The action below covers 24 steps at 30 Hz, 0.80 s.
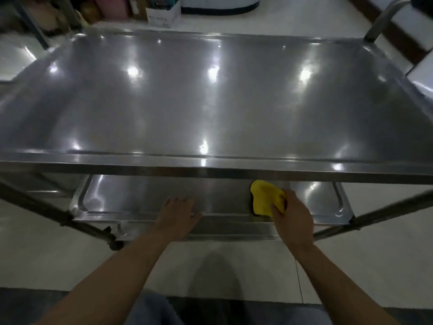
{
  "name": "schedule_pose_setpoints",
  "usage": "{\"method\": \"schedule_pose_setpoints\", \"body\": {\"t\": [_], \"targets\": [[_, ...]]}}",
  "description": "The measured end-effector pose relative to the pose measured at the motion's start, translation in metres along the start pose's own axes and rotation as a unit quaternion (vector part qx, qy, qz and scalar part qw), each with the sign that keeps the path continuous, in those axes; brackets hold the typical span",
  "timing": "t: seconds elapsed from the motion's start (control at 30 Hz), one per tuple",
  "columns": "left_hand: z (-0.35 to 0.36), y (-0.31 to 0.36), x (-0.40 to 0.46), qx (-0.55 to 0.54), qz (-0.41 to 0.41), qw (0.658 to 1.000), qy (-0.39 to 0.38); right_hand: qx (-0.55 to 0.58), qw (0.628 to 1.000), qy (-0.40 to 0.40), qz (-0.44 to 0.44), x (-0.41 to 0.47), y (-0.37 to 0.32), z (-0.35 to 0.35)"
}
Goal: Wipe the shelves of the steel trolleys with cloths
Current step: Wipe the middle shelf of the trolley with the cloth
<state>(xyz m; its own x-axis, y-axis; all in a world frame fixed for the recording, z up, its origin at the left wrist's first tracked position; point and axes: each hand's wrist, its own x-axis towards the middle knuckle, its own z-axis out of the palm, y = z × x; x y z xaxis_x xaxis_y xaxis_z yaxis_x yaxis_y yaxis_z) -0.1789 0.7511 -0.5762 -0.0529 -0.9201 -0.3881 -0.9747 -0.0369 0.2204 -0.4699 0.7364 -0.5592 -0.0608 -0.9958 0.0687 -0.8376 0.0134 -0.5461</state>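
A steel trolley fills the view, its shiny top shelf [210, 102] bare and reflecting ceiling lights. Below it a lower shelf [140, 195] shows in the gap under the top shelf's front edge. My right hand [294, 218] grips a yellow cloth [266, 197] and holds it on the lower shelf, right of centre, just under the top shelf's lip. My left hand [179, 213] rests with spread fingers on the lower shelf's front rim, left of the cloth.
The trolley's legs [46, 211] slant out at both sides over a pale tiled floor. A tubular handle [384, 17] rises at the far right corner. Cardboard boxes [164, 14] and coloured containers stand on the floor beyond the trolley.
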Motion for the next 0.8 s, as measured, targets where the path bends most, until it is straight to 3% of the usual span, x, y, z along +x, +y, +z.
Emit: {"method": "schedule_pose_setpoints", "body": {"t": [0.1, 0.2, 0.33, 0.53, 0.67, 0.8], "targets": [[0.032, -0.003, 0.039, -0.004, 0.038, 0.998, 0.048, -0.079, 0.983, 0.045, -0.161, 0.006, 0.018, 0.038], [0.062, -0.008, 0.069, -0.007, 0.084, 0.99, 0.116, -0.12, 0.959, 0.074, -0.244, 0.004, 0.033, 0.078], [0.088, -0.024, 0.083, 0.029, 0.106, 0.976, 0.187, -0.123, 0.947, 0.087, -0.283, -0.002, 0.044, 0.118], [0.093, -0.024, 0.078, 0.054, 0.104, 0.965, 0.235, -0.153, 0.923, 0.087, -0.343, 0.002, 0.039, 0.13], [0.088, -0.028, 0.075, 0.038, 0.1, 0.967, 0.231, -0.152, 0.941, 0.028, -0.302, 0.01, 0.058, 0.118], [0.073, -0.042, 0.087, 0.017, 0.041, 0.972, 0.23, -0.095, 0.979, 0.034, -0.18, 0.037, 0.084, 0.1]]}}
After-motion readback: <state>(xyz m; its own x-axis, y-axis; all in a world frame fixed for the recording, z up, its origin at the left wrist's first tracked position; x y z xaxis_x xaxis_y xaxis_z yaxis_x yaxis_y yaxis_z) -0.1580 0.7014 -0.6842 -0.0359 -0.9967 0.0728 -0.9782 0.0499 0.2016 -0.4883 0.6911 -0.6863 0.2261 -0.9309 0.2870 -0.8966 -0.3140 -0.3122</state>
